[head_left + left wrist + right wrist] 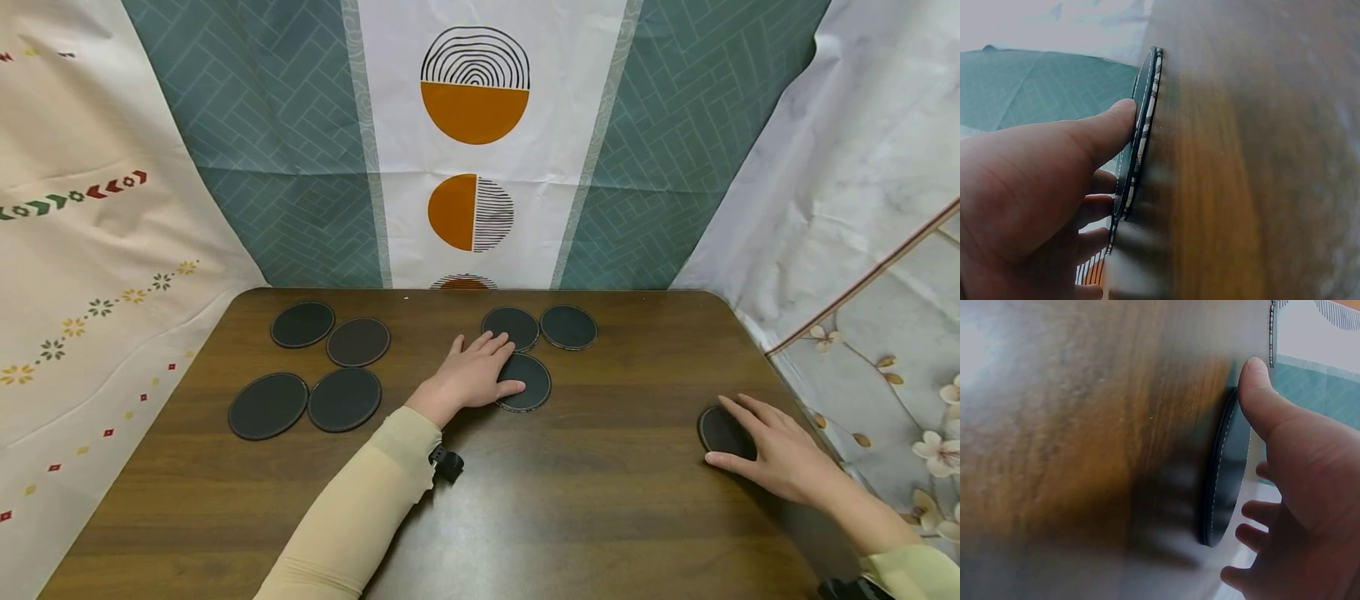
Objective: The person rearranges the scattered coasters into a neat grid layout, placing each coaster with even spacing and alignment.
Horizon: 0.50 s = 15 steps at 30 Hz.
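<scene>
Eight flat, round, dark discs with a leather-like look lay on the brown wood-grain desk [600, 508]. Far left: a loose two-by-two group, black disc at back left [302, 324], dark brown disc at back right [358, 342], two black discs in front, side by side; neither hand near them. Centre: three black discs, with the left hand [474, 375] over two. Its fingers were spread, not wrapped round anything; thumb rested on the front centre disc [535, 379], fingertips reached the back-left centre disc [512, 322]. Back-right centre disc [568, 327] untouched. Right: lone black disc [723, 433], flat near the desk's right edge, under the right hand [783, 454]. Those fingers stood wide about its rim, no grip; firm contact couldn't be confirmed.

Step in hand, my read: positioning discs, both sides at once. Next move probably called for closing right fingers on the rim, left thumb kept light so neighbours didn't slide.
</scene>
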Available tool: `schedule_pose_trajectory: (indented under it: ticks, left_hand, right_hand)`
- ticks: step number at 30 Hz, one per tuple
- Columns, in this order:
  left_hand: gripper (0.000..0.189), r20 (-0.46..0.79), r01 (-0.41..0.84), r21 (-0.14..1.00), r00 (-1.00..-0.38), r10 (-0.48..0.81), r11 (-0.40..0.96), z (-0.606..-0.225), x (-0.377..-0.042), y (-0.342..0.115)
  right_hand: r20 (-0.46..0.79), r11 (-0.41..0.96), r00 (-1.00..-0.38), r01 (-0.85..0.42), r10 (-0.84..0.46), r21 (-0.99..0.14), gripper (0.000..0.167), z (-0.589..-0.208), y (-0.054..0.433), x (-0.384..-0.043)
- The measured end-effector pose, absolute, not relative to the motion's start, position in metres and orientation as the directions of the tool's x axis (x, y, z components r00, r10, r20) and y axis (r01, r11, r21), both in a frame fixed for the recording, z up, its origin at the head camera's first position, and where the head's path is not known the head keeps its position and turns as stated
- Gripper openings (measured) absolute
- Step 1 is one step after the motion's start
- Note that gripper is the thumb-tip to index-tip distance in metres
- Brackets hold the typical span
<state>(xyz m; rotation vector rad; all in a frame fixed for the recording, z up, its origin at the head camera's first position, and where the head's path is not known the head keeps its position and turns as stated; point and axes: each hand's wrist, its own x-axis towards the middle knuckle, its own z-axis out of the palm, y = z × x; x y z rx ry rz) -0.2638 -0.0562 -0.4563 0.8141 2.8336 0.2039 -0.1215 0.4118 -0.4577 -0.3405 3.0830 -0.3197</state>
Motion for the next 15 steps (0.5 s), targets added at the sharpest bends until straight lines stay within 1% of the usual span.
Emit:
schedule_pose_trajectory:
  ticks: [4, 15]
  left_hand:
    - [0.086, -0.138, 0.512, 0.182, -0.832, 0.537, 0.84, -0.456, -0.264, -0.056]
    - [0.085, -0.136, 0.509, 0.197, -0.832, 0.537, 0.838, -0.456, -0.263, -0.057]
  right_hand:
    - [0.007, 0.952, -0.973, -0.226, -0.229, -0.208, 0.1, -0.46, 0.415, -0.117]
    - [0.069, 0.921, -0.964, -0.265, -0.256, -0.285, 0.101, -0.467, 0.424, -0.105]
